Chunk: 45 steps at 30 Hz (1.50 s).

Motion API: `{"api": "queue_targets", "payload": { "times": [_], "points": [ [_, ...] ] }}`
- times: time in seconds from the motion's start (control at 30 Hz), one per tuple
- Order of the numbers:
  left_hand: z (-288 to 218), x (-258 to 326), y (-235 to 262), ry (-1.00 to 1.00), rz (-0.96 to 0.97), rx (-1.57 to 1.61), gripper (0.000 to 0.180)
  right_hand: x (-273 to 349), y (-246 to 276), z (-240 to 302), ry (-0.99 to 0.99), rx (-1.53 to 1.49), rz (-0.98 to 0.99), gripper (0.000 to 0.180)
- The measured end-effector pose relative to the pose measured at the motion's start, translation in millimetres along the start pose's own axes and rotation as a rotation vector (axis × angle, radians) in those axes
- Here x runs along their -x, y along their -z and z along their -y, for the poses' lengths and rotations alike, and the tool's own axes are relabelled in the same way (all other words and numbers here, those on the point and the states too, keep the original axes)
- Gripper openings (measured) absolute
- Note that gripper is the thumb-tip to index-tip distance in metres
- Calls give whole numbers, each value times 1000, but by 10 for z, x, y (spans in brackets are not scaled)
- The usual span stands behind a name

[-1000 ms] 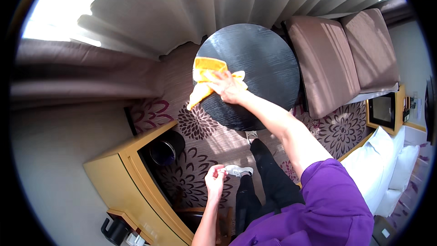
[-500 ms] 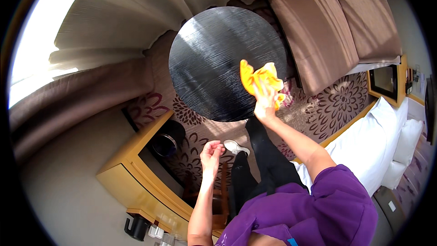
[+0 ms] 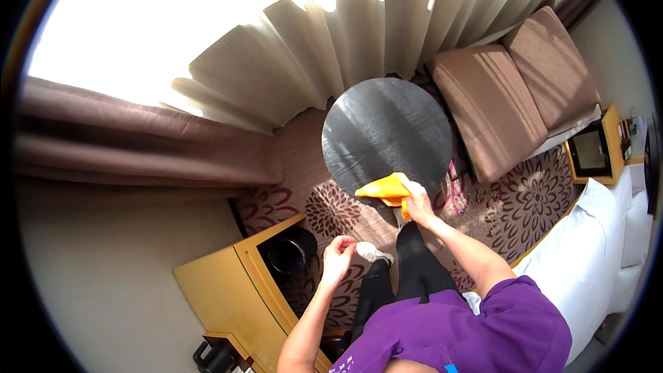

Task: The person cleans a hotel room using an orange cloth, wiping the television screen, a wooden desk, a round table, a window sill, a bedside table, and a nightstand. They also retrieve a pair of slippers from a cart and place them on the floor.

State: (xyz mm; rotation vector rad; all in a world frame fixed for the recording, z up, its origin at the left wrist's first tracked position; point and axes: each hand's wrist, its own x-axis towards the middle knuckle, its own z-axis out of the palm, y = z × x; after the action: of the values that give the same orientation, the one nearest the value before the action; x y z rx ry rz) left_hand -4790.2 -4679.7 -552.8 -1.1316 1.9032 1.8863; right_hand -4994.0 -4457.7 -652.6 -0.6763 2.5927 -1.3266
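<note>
Two hands: right hand (image 3: 416,202) works out in front, left hand (image 3: 337,257) idles close to the body.
Right grip: fingers closed around a bunched yellow cloth (image 3: 383,188), palm pressing down.
Cloth position: just left of the right hand, flat against the near rim of the round dark table (image 3: 387,131), likely bunched so it drags along the edge.
Table: just beyond the right hand, top bare apart from the cloth.
Left grip: loosely curled, fingers half bent, nothing visibly held, touches nothing.
Left placement: hangs above patterned carpet (image 3: 511,214), probably kept clear for balance.
Near left hand: black bin (image 3: 289,252) to its left, beside yellow wooden cabinet (image 3: 221,290).
Beyond table: beige curtain (image 3: 331,55); brown cushioned seat (image 3: 497,97) off to the right.
</note>
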Motion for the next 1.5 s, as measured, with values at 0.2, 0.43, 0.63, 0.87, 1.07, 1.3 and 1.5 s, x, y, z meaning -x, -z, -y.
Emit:
{"api": "queue_targets", "payload": {
  "times": [0.2, 0.43, 0.63, 0.87, 1.07, 1.3, 1.5],
  "points": [
    [-1245, -465, 152, -545, -45, -445, 21, 5, 689, -645, -977, -515, -490, 41],
    [-3061, -1273, 23, -1270, -27, -1020, 51, 50, 837, 106, -819, -918, -206, 37],
    [-4616, -1946, 87, -1475, -129, -1610, 55, -40, 691, 511, -659, -909, -150, 39],
    [-5941, -2658, 221, -1261, -589, -2276, 63, -283, 946, 881, -690, -780, -224, 39],
    [-6377, -2935, 883, -739, -562, -2616, 30, -610, 984, 996, -692, -690, -389, 38],
    [-5983, -2840, 3933, 50, -385, -2431, 32, -1092, 779, 1344, -673, -885, -394, 35],
    [-5947, -2204, 2424, -723, 79, -1587, 33, -2048, 754, 1482, -522, -1042, -396, 35]
  ]
}}
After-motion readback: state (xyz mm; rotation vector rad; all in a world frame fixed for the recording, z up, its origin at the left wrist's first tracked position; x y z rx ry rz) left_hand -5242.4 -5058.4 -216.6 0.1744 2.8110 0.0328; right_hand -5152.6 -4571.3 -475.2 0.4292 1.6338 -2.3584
